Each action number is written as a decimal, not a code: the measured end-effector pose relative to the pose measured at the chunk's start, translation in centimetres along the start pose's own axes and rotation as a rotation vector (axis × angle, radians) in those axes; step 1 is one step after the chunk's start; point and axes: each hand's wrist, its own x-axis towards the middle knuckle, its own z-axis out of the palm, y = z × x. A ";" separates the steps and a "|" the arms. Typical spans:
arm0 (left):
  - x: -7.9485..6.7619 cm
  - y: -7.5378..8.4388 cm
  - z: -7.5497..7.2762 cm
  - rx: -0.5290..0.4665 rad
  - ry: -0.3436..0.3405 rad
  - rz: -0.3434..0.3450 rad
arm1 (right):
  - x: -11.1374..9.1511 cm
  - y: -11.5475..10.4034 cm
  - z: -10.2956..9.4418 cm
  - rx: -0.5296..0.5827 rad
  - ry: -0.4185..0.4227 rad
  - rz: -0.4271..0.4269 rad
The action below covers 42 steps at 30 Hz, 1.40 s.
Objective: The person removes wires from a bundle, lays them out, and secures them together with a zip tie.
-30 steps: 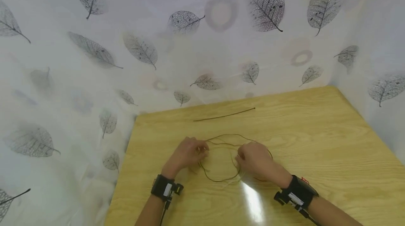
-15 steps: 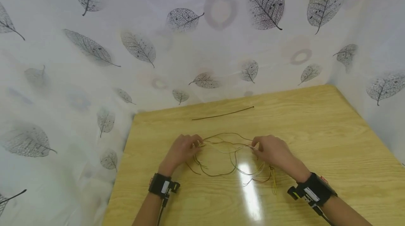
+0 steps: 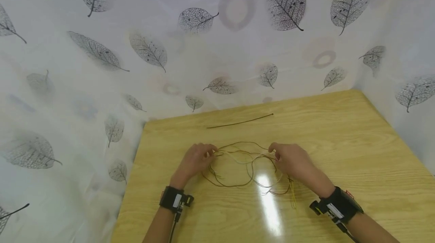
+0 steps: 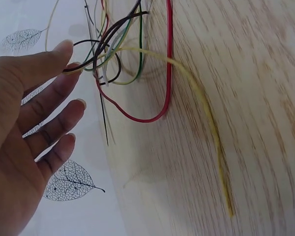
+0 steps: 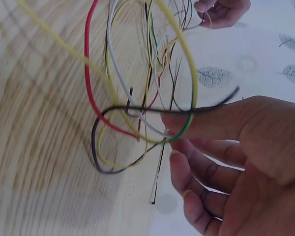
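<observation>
Several thin coloured electrical wires (image 3: 234, 186) spread in loose loops between my two hands over the table. My left hand (image 3: 195, 160) pinches the bundle's left part between thumb and index finger, the other fingers apart. In the left wrist view a black wire (image 4: 83, 66) runs from that pinch; a red wire (image 4: 168, 59) and a yellow wire (image 4: 206, 105) curve past it. My right hand (image 3: 293, 161) pinches the right part with thumb and index finger. A white wire (image 5: 113, 49), a yellow wire (image 5: 189, 54) and a green one (image 5: 186, 129) bend in to its fingertips.
A thin black cable tie (image 3: 239, 123) lies farther back on the wood-grain table (image 3: 357, 152). Leaf-patterned sheeting (image 3: 238, 54) stands behind the table and at both sides. Yellow wire ends (image 3: 293, 197) trail below the right hand.
My right hand has moved right and slightly back, away from the left, and the loops between them show more. The left hand has shifted slightly left. Both still pinch wires.
</observation>
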 end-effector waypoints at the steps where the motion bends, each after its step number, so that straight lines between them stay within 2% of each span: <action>1: 0.0 0.1 0.0 -0.006 -0.007 0.006 | 0.0 -0.2 0.1 -0.016 0.013 -0.026; 6: 0.1 0.3 0.0 -0.004 -0.024 0.029 | 0.2 -1.7 0.4 -0.091 0.083 -0.177; 10: 0.3 0.3 0.0 0.005 -0.016 0.031 | 0.3 -2.9 0.6 -0.080 0.103 -0.334; 14: 0.3 0.1 0.0 0.005 -0.017 0.025 | 0.4 -3.8 1.4 -0.093 0.055 -0.465; 18: 0.4 0.0 -0.1 -0.012 -0.019 0.023 | 0.3 -4.3 2.6 -0.116 0.008 -0.541; 24: 0.6 0.0 -0.2 -0.004 -0.002 0.006 | 0.0 -3.9 3.6 -0.114 0.056 -0.561; 32: 0.0 -0.8 0.1 0.016 0.012 0.004 | -0.3 -3.4 3.4 -0.118 0.032 -0.569; 36: 0.1 -1.0 0.0 0.009 0.021 -0.010 | -0.4 -2.9 3.1 -0.126 0.069 -0.528; 42: 0.0 -1.2 -0.4 -0.009 0.025 -0.008 | -0.7 -1.1 3.0 -0.211 0.114 -0.432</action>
